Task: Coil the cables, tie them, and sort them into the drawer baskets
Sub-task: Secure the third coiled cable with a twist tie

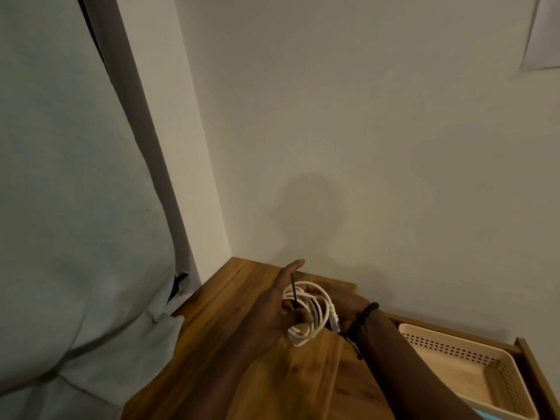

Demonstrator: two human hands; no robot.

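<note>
Above the wooden worktop, the left hand grips one coiled white cable and one thin dark tie; the right hand cradles the coil, grip unclear. One beige perforated plastic basket sits in the drawer.

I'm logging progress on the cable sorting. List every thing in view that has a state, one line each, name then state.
white cable: coiled into loops, held up between both hands above the wooden top.
dark tie: thin strip standing upright across the coil, not visibly fastened.
left hand: fingers curled around the coil.
right hand: holds the coil's far side.
drawer: pulled open.
beige basket: sits in the drawer, visible part empty.
</note>
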